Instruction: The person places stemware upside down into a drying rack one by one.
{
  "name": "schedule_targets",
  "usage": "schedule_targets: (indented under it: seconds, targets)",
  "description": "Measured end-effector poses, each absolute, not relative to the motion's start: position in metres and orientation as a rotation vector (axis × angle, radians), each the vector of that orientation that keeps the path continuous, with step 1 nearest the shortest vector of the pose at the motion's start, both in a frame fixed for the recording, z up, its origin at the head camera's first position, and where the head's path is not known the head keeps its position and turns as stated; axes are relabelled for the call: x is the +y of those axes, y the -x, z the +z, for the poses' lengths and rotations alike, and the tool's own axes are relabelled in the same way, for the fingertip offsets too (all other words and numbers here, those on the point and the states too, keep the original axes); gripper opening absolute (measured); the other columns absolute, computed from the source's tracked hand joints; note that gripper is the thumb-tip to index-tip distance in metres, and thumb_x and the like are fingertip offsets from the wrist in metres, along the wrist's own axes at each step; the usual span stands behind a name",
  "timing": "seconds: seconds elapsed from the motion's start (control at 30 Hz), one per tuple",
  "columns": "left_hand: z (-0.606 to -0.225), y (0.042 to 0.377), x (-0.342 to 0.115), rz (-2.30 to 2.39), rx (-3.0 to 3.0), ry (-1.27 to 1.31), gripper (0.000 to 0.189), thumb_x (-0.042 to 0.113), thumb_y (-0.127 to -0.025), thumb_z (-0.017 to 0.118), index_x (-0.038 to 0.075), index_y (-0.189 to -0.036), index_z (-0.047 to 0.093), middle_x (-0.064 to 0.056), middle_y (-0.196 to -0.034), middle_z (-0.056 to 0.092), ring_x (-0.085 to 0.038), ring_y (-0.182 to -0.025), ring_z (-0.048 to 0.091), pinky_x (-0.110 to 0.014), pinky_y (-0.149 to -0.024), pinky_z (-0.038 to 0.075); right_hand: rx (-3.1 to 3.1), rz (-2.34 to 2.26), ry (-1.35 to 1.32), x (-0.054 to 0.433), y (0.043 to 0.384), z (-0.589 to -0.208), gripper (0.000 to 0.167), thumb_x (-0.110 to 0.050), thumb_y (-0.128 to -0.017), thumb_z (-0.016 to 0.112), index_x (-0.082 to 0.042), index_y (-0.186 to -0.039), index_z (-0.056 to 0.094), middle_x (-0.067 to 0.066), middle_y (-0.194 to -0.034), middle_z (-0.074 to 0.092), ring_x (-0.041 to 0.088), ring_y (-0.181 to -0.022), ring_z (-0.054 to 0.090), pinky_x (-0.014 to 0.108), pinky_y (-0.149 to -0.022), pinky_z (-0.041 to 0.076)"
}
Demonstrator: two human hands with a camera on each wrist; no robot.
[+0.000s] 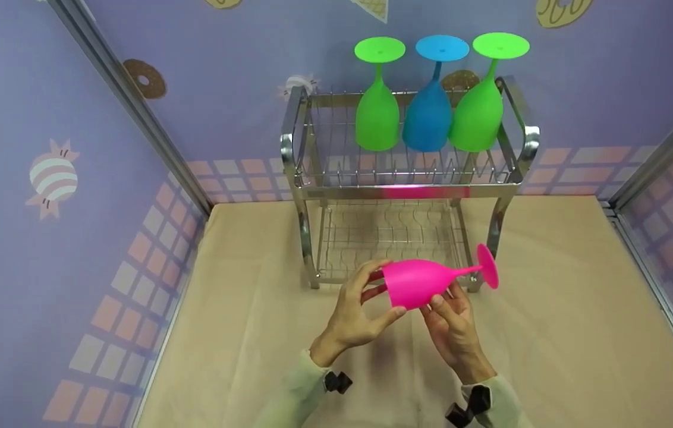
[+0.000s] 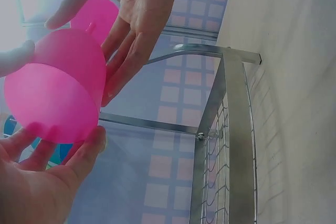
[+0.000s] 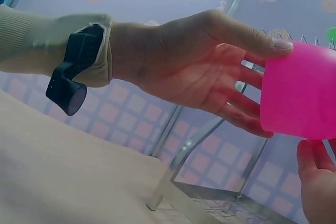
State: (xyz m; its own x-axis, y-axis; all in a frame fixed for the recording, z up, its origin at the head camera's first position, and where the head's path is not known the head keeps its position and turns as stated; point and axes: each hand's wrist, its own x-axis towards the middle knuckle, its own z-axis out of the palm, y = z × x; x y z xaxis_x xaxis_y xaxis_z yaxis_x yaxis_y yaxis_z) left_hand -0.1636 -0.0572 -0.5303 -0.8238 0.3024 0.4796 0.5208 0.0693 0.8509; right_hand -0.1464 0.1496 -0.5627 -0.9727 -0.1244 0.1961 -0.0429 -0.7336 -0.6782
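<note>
A bright pink wine glass (image 1: pixel 423 284) lies sideways in the air in front of the rack, its foot towards the right and its mouth towards the left. My left hand (image 1: pixel 353 312) grips it at the rim, thumb on the near side and fingers on the far side. Under the bowl, close to the stem, my right hand (image 1: pixel 454 330) holds it between thumb and fingers. In the left wrist view the glass (image 2: pixel 73 72) shows its open mouth. The right wrist view has the left hand (image 3: pixel 210 66) around the rim and fingertips of the right hand (image 3: pixel 320 182) below the bowl.
A two-tier metal dish rack (image 1: pixel 408 191) stands behind the hands. On its upper tier, upside down, are a green glass (image 1: pixel 378 119), a blue glass (image 1: pixel 428 119) and another green glass (image 1: pixel 478 119). Cream cloth (image 1: pixel 241 333) covers the table; printed walls enclose the back and sides.
</note>
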Motion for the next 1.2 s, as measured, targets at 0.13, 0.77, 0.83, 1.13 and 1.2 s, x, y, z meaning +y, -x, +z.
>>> schedule_targets:
  seconds: [0.13,0.77,0.83,1.13,1.2]
  targets:
    - [-0.529,0.163,-0.054,-1.847,-2.144,0.835,0.075,0.02,-0.089,0.088,0.008,-0.153,0.05,-0.011,-0.148,0.057,-0.029,-0.127,0.066,-0.039,-0.099,0.063,1.086,-2.889,0.37,0.147,0.149,-0.559,0.052,0.005,-0.104,0.06,-0.013,-0.152,0.051,0.006,-0.146,0.061,0.021,-0.134,0.063,0.039,-0.118,0.051]
    - [-0.534,0.177,-0.109,-1.79,-2.132,0.689,0.077,0.016,-0.09,0.085,0.001,-0.155,0.045,-0.022,-0.156,0.051,-0.042,-0.142,0.054,-0.05,-0.117,0.051,1.575,-2.753,0.919,0.168,0.186,-0.489,0.059,0.016,-0.092,0.072,0.0,-0.148,0.06,0.013,-0.136,0.07,0.027,-0.121,0.07,0.041,-0.102,0.062]
    - [-0.537,0.182,-0.119,-1.767,-2.14,0.631,0.072,0.012,-0.091,0.083,-0.002,-0.152,0.047,-0.022,-0.154,0.053,-0.044,-0.141,0.055,-0.053,-0.117,0.051,1.737,-2.653,0.99,0.171,0.192,-0.474,0.061,0.013,-0.091,0.075,0.004,-0.148,0.058,0.015,-0.137,0.07,0.028,-0.121,0.071,0.041,-0.102,0.063]
    - [-0.545,0.207,-0.156,-1.68,-2.136,0.37,0.063,0.008,-0.092,0.08,-0.005,-0.148,0.052,-0.025,-0.148,0.057,-0.046,-0.135,0.06,-0.058,-0.112,0.054,2.09,-2.343,1.11,0.167,0.214,-0.399,0.061,0.011,-0.085,0.08,0.012,-0.142,0.057,0.017,-0.132,0.071,0.031,-0.118,0.072,0.04,-0.101,0.063]
    - [-0.549,0.212,-0.161,-1.669,-2.138,0.32,0.062,0.01,-0.093,0.08,-0.006,-0.147,0.052,-0.026,-0.148,0.056,-0.047,-0.133,0.06,-0.059,-0.111,0.055,2.145,-2.287,1.119,0.162,0.218,-0.383,0.06,0.011,-0.084,0.081,0.01,-0.14,0.059,0.017,-0.132,0.071,0.03,-0.118,0.072,0.04,-0.101,0.062]
